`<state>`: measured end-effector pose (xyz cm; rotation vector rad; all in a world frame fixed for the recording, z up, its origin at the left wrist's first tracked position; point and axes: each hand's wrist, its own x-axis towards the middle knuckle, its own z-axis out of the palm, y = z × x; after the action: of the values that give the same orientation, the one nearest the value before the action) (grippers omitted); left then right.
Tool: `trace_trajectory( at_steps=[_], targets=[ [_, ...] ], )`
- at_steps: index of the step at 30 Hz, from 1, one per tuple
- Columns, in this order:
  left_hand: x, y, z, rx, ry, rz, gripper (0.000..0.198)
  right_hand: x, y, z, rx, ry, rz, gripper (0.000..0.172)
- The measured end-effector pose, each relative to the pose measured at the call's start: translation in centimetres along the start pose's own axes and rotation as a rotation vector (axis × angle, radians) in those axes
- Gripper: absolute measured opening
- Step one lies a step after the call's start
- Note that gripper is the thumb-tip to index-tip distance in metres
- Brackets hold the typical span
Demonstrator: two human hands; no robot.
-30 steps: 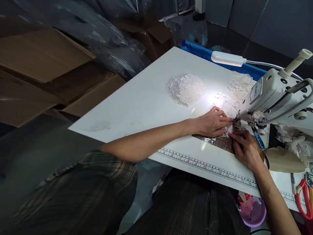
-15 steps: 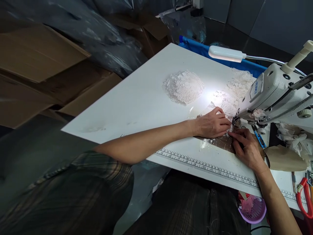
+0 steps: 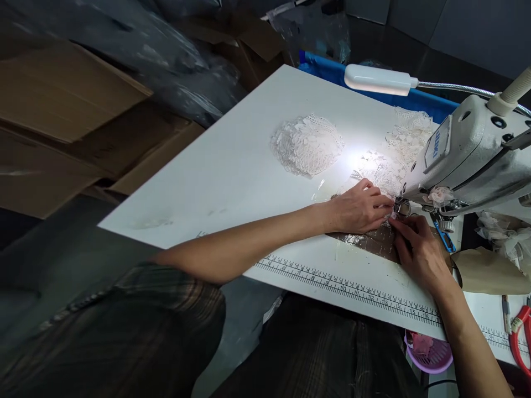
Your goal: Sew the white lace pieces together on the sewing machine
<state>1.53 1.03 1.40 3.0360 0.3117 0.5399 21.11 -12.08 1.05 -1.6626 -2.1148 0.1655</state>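
I judge the likeliest trouble is the lace (image 3: 380, 172) puckering at the presser foot (image 3: 398, 207) through uneven guiding; a finger straying close could get caught. Inside the table's (image 3: 232, 166) ruled front edge, I see the right hand (image 3: 423, 250) loosely spread, index tip at the lace; the left hand (image 3: 360, 208) covers part of it, fingers close together, pinching or not I can't tell. Toward the far corner sits a lace pile (image 3: 307, 146).

Two hands (image 3: 360, 210) (image 3: 421, 251) — one sewing machine (image 3: 464, 149), one lamp (image 3: 376, 80), one rounded lace stack (image 3: 307, 145).
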Motion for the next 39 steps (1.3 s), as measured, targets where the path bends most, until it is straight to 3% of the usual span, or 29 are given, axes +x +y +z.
trace_trajectory(
  at_steps=[6, 11, 18, 23, 31, 39],
  targets=[
    [0.4, 0.6, 0.4, 0.092, -0.006, -0.049, 0.031, 0.5, 0.3, 0.2, -0.053, 0.01, 0.003, 0.039],
    [0.6, 1.1, 0.9, 0.155, -0.005, -0.083, 0.032, 0.3, 0.5, -0.2, 0.053, 0.053, 0.033, 0.038],
    [0.0, -1.0, -0.8, -0.032, 0.095, 0.138, 0.025, -0.5, 0.9, -0.1, 0.249, 0.204, 0.253, 0.03],
    [0.2, -1.7, -0.1, -0.139, 0.04, 0.162, 0.016, -0.4, 0.5, 0.1, 0.172, 0.237, 0.214, 0.022],
    [0.6, -1.5, 1.3, -0.363, 0.373, 0.051, 0.024, -0.5, 0.5, 0.1, 0.055, 0.08, 0.051, 0.035],
    [0.7, -0.9, 0.8, -0.282, 0.397, 0.086, 0.021, -0.5, 0.6, 0.4, -0.072, 0.004, -0.003, 0.036]
  ],
)
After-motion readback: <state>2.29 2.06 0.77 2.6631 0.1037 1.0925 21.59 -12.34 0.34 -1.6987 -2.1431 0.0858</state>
